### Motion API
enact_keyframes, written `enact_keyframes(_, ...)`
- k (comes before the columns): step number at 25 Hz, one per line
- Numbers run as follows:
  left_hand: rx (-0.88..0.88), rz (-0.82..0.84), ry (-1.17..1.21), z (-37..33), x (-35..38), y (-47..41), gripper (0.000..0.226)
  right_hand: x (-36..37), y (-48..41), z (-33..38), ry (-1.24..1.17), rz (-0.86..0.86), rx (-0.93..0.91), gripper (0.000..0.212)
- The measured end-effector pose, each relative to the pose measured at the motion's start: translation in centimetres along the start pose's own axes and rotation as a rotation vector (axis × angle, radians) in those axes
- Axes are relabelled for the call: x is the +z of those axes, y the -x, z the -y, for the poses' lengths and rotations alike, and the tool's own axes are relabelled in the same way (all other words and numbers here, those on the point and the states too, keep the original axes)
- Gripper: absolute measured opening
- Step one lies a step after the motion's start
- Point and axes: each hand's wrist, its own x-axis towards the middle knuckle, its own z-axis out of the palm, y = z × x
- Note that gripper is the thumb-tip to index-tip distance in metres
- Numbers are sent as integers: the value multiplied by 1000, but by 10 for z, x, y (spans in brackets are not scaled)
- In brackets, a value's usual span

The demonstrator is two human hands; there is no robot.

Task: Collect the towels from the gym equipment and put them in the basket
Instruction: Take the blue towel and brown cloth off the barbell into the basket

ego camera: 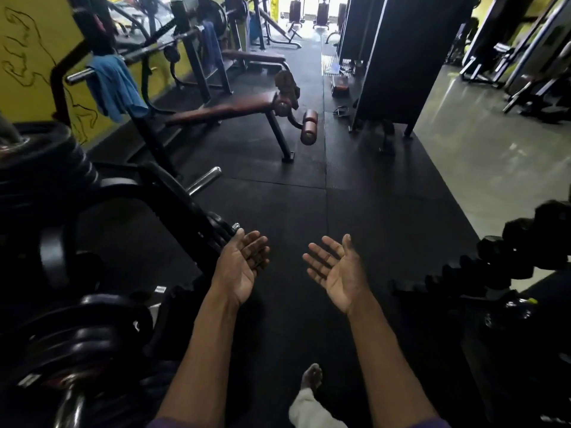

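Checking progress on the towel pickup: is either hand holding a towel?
No, the left hand and right hand are open and empty; a blue towel hangs over a bar.

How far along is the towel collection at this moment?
Done: nothing that shows; no basket is in view. In hand: nothing, the left hand and right hand are open, palms up, empty. Left: the light blue cloth towel draped over the chrome barbell sleeve, and a darker blue towel hanging on a bar farther back.
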Motion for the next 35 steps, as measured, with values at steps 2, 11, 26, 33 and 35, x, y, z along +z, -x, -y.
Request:
enact_keyframes(2, 2, -12, -15, -15, 18, -53, 37, 3, -59, 24, 12, 8, 15, 59)
enact_keyframes(11, 41, -99, 8, -95, 71, -248, 37, 54, -270, 123, 65, 91, 64, 57)
enact_keyframes(26, 14, -165, -44, -270, 82, -633, 36, 188, -654, 239, 213, 109, 71, 58)
enact_keyframes(33, 6, -191, -33, -327, 105, -800, 38, 223, -835, 299, 232, 125, 68, 58)
enact_keyframes(35, 15, -200, -7, -347, 121, -853, 38, 235, -891, 323, 230, 140, 69, 58)
